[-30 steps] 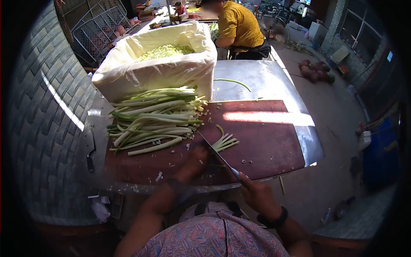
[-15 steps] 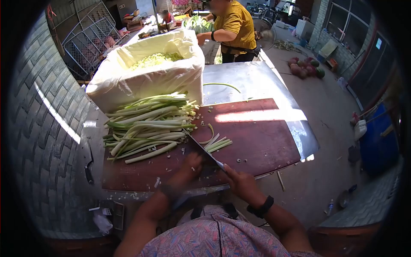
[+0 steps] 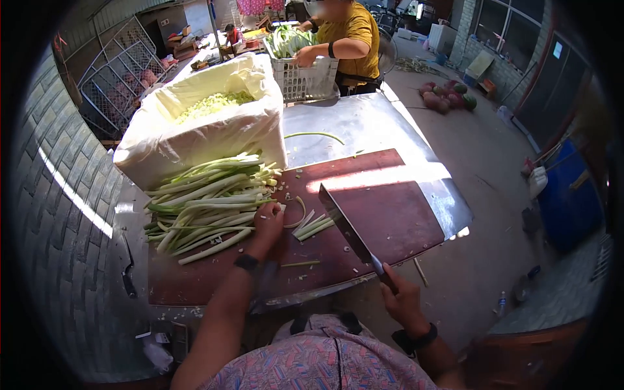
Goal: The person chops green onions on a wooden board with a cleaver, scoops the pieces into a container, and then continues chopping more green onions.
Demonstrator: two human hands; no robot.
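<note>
My right hand is wrapped round the handle of a cleaver, whose broad blade slants up and left over the red-brown cutting board. My left hand has its fingers curled at the right-hand ends of a heap of green onions, with a white stalk end by the fingertips. Between the left hand and the blade lie a few short cut stalks and a curved strip of onion. A thin green stalk rests on the board nearer to me.
Behind the heap stands a cloth-lined box with chopped onion inside. Another knife lies left of the board. Across the metal table, a person in a yellow shirt handles a plastic crate of greens.
My left hand has moved forward from the board's near part to the heap. The cleaver has shifted right, away from the heap. The other person's crate now shows at the table's far end.
</note>
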